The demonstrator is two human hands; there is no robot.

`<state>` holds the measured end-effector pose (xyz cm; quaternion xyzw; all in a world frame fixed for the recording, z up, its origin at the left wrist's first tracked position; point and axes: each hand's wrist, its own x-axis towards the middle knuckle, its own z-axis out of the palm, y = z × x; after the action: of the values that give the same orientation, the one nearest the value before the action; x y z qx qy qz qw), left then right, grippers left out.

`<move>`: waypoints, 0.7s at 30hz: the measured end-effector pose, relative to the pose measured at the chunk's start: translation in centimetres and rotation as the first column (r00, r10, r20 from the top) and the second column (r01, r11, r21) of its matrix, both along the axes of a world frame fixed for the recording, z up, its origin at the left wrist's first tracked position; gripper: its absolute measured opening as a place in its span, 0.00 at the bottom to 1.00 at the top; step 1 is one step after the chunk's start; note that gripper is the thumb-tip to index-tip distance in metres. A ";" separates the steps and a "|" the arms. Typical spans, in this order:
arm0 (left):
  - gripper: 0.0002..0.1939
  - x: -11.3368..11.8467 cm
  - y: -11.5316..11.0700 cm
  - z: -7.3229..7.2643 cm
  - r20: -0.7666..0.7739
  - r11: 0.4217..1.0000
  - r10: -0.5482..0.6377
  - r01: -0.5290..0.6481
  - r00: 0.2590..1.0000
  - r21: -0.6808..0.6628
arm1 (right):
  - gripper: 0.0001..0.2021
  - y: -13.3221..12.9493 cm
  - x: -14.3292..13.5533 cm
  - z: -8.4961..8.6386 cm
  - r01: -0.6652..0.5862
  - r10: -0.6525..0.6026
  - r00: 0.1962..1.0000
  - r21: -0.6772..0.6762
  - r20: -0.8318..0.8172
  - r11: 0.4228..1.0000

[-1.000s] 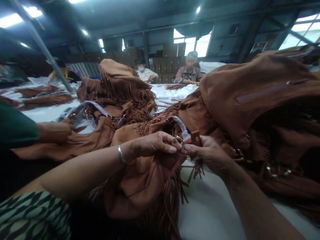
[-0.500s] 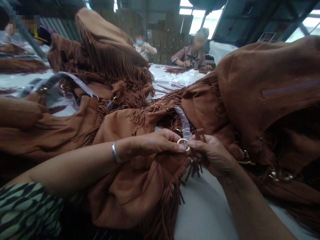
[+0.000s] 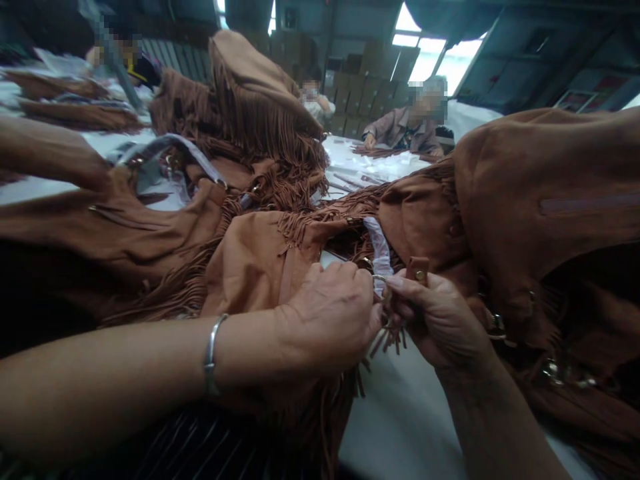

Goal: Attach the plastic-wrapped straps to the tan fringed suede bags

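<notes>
My left hand (image 3: pixel 333 317), knuckles up and fingers curled, is closed at the gold-coloured metal ring (image 3: pixel 380 277); its fingertips and most of the ring are hidden. Facing it, my right hand (image 3: pixel 440 317) pinches a brown leather tab (image 3: pixel 418 269) with a round metal stud, its thumb tip against the ring. Short leather fringe strands hang below the fingers. Beneath my left hand lies a tan fringed suede bag (image 3: pixel 250 260). A plastic-wrapped handle (image 3: pixel 378 243) rises just behind the ring.
Another person's arm (image 3: pixel 55 153) reaches over a tan bag (image 3: pixel 165 223) at left. Large fringed bags stand at back left (image 3: pixel 255 80) and right (image 3: pixel 525 173). A person (image 3: pixel 407 127) sits across the white table (image 3: pixel 400 407), handling brown strips.
My left hand has rolled over, so its back faces up and covers most of the ring. My right hand keeps the leather tab. The camera view has shifted left.
</notes>
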<state>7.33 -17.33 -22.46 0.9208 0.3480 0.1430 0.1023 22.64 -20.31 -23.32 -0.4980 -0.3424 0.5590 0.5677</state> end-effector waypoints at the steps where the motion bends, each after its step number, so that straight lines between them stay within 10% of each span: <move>1: 0.17 0.2 -0.2 -0.4 0.023 1.000 0.016 -0.017 1.000 0.013 | 0.14 0.0 0.0 -0.1 -0.017 0.017 1.000 -0.001 -0.008 1.000; 8: 0.15 1.1 0.5 -2.5 0.227 1.000 0.011 -0.014 0.974 0.009 | 0.15 0.2 0.4 -0.5 -0.050 0.049 0.998 -0.025 -0.032 0.998; 21: 0.16 -0.2 3.8 -2.4 0.317 0.939 -0.072 0.171 0.946 -0.298 | 0.14 0.7 0.8 -1.7 -0.177 0.175 0.978 0.003 0.115 0.984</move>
<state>7.14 -13.58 -24.85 0.8792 0.2886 0.2163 0.3114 23.48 -19.64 -25.01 -0.4932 -0.4206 0.5755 0.4987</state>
